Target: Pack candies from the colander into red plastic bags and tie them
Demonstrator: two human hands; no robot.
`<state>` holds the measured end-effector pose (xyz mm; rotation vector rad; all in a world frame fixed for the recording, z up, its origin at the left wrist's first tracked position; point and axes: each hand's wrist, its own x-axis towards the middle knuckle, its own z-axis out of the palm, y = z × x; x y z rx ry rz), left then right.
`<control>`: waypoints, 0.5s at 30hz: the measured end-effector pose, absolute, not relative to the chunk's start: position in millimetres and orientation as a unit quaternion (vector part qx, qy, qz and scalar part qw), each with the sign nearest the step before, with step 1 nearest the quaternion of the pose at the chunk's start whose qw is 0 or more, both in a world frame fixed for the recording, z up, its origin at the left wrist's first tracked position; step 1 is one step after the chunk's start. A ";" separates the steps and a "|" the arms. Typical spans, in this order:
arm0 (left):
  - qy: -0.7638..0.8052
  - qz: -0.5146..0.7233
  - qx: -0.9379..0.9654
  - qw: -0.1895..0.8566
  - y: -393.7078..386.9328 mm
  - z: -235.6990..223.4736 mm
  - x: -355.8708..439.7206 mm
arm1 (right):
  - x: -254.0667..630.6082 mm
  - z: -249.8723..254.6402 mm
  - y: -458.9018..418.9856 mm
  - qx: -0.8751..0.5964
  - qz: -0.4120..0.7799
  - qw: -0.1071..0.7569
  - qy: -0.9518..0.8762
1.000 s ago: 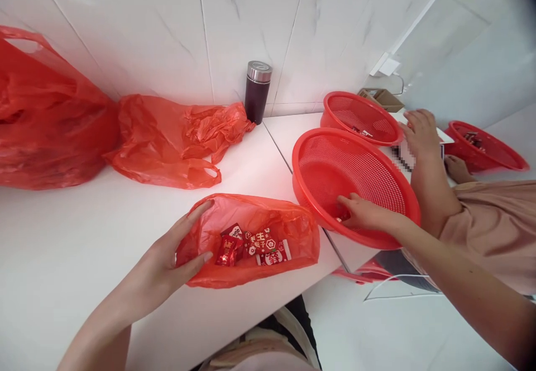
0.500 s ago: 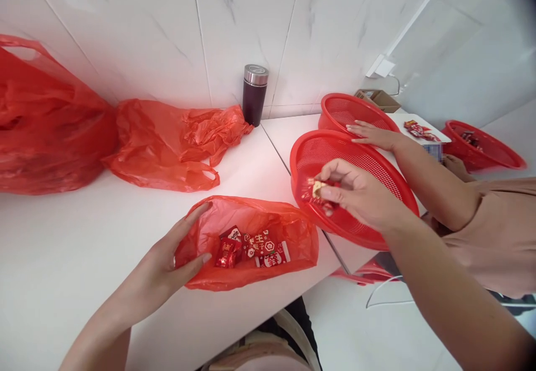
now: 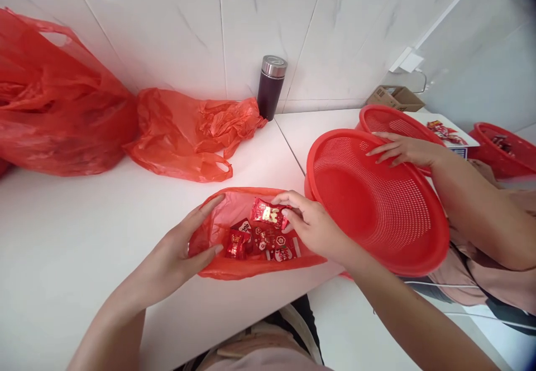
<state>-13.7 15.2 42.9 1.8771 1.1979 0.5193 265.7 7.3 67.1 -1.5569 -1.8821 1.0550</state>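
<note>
A red plastic bag (image 3: 234,273) lies with its mouth spread wide on the white table. Reaching into its left end, my left hand (image 3: 180,248) keeps its thumb and fingers apart against the bag's sides. Over the right part of the mouth, my right hand (image 3: 312,220) pinches a red and gold wrapped candy (image 3: 268,213). Several red packaged sweets (image 3: 238,245) sit inside the bag below it. Just to the right stands a red perforated basket (image 3: 347,192), tilted, with its inside showing nothing in it.
A co-worker's hand (image 3: 404,149) rests on the basket's far rim. Behind stand another red basket (image 3: 377,113), a cardboard box (image 3: 396,97) and a dark thermos (image 3: 270,92). A flat red bag (image 3: 176,131) and a full red bag (image 3: 62,120) lie at left.
My right hand has moved left from over the basket to the bag with the candy. The basket has tilted and the co-worker's hand is now on its rim. My view has shifted slightly.
</note>
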 end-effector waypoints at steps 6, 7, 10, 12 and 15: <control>0.445 0.217 0.774 0.393 15.7 45.2 -16.2 | 256.7 82.8 -14.8 -0.521 0.314 0.207 -0.766; 0.450 0.220 0.771 0.394 15.9 45.7 -18.4 | 256.8 85.6 -21.3 -0.517 0.315 0.208 -0.768; 0.493 0.210 0.714 0.452 17.0 45.9 -27.8 | 262.9 88.3 -46.1 -0.518 0.331 0.223 -0.756; 0.525 0.199 0.658 0.502 18.2 45.3 -34.4 | 272.3 83.4 -63.8 -0.540 0.348 0.219 -0.734; 0.536 0.190 0.659 0.492 20.4 46.1 -40.8 | 291.1 68.9 -82.3 -0.626 0.318 0.224 -0.676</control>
